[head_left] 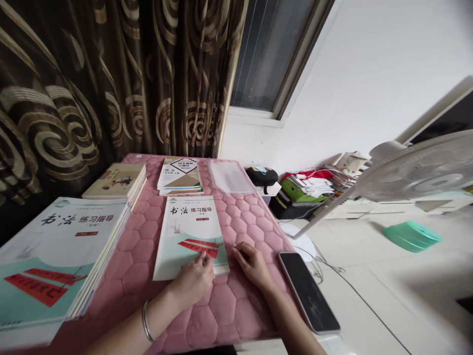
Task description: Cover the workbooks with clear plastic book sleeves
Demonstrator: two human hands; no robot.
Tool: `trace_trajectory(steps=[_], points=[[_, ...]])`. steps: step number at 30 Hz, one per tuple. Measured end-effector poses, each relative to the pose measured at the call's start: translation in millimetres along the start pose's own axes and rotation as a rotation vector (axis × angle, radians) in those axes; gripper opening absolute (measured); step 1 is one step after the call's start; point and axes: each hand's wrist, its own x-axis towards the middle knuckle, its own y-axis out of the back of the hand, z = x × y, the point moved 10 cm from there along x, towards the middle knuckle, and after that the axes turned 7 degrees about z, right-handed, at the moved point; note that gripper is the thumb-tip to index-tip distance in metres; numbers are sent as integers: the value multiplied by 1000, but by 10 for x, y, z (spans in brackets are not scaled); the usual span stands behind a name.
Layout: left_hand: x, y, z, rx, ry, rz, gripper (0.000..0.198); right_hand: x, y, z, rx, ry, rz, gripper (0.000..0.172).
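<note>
A thin calligraphy workbook (190, 231) with a white and teal cover lies in the middle of the pink quilted mat (148, 236). My left hand (192, 281), with a bangle on its wrist, rests on the book's near edge, fingers curled onto the cover. My right hand (253, 264) touches the book's near right corner, fingers bent as if pinching the edge. A black phone (308, 291) lies face up just right of my right hand.
A stack of the same workbooks (55, 251) sits at the left, with a beige book pile (116, 180) behind it. Further back lie another book pile (180, 175) and a clear sleeve (229, 177). A white fan (417, 170) stands at the right, a curtain (92, 79) hangs behind.
</note>
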Motion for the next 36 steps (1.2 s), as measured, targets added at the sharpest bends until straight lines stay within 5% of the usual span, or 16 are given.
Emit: trace_trajectory(steps=[10, 21, 36], points=[[30, -23, 55, 87, -4, 10, 35, -1, 5, -54, 22, 22, -4, 38], [-50, 105, -484, -259, 522, 120, 23, 9, -72, -199, 28, 85, -29, 26], [-109, 82, -609, -606, 572, 238, 32, 217, -397, 10, 282, -112, -73, 38]])
